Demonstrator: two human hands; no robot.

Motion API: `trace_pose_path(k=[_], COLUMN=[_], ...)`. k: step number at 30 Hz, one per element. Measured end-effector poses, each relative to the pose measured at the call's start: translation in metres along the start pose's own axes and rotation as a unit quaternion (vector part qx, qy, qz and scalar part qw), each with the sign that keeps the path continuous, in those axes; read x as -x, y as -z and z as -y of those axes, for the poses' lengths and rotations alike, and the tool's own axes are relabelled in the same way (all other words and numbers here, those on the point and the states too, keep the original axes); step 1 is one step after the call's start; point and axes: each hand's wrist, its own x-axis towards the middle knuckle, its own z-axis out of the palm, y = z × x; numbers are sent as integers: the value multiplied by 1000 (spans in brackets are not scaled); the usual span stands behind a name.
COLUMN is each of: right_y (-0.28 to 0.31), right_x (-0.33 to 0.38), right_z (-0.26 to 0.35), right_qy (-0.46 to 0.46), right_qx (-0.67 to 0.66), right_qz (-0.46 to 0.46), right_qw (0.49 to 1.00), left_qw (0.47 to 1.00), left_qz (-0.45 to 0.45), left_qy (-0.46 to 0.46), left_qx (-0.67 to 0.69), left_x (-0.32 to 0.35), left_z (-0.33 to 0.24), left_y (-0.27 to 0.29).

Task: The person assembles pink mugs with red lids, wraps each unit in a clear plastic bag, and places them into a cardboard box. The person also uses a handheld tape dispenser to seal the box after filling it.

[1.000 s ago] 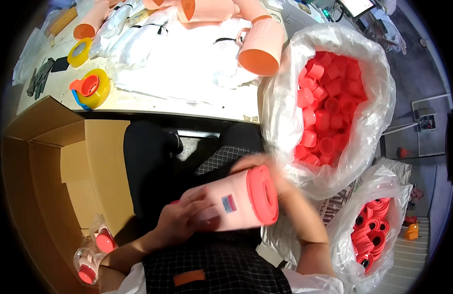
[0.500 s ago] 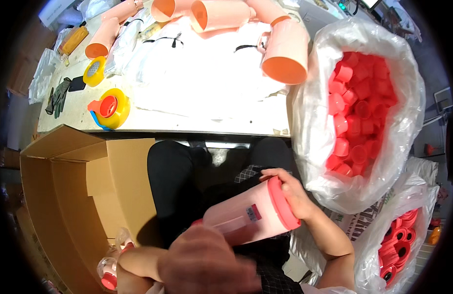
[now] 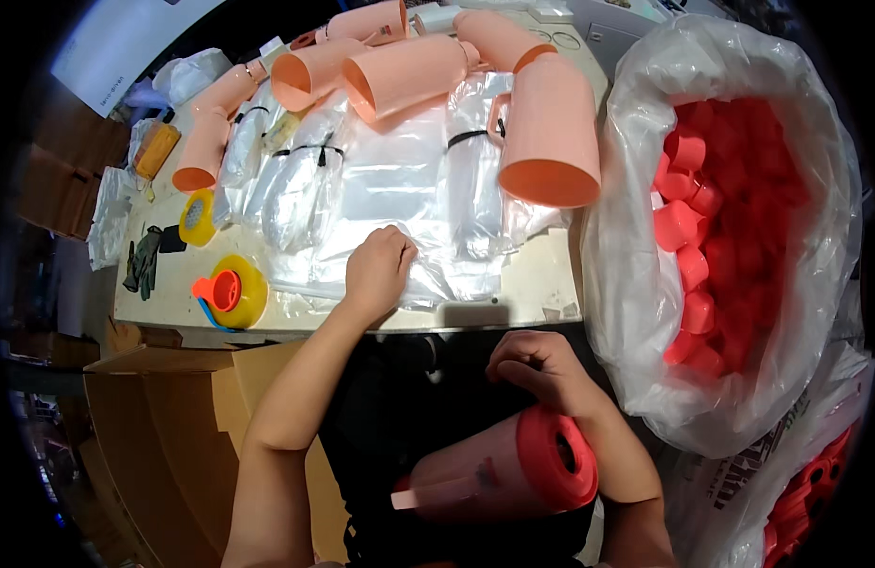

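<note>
My left hand (image 3: 380, 273) is over the stacked clear plastic bags (image 3: 385, 185) at the table's near side. Its fingers are curled closed against the plastic; whether they pinch a bag is hidden. Across my lap lies a pink translucent jug (image 3: 447, 478), tilted, its red lid (image 3: 556, 459) toward the right with a dark opening showing. Just beyond that lid is my right hand (image 3: 543, 367), loosely bent, with a gap between thumb and fingers and nothing visible in it. The right wrist is close to the lid; whether they touch I cannot tell.
Several peach jug bodies (image 3: 551, 123) lie along the table's far side. Yellow tape rolls (image 3: 253, 293) and dark gloves (image 3: 144, 260) sit at left. An open carton (image 3: 167, 454) stands below. At right are a large bag of red caps (image 3: 627, 379) and another bag of red parts (image 3: 821, 492).
My left hand has moved from the lap up to the plastic bags. My right hand has let go of the jug's lid end and sits beyond it. The view has shifted too.
</note>
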Motion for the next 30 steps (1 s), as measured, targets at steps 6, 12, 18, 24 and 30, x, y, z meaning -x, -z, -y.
trace_pose_path(k=[6,12,18,24,30], right_y=[-11,-6,-9,44,-82], right_x=[-19,-8,14,64,120], right_z=[-18,-32,-30,-84,-94], right_qy=[-44,72,124,101,169], right_qx=[-52,-178,89,-492,0], right_qz=[-138,-206,-204,-455,-548], right_qw=[988,960,967,735,819], left_qw=[838,789,835,838,911], left_qz=[-82,-6,-36,87,66], left_qy=[235,147,43,-14,22], left_qx=[486,597,547,539,407], left_x=[-13,62,98,100,140], left_z=[-13,-121,-125,-113,-135], left_y=[-1,37,12,35,73])
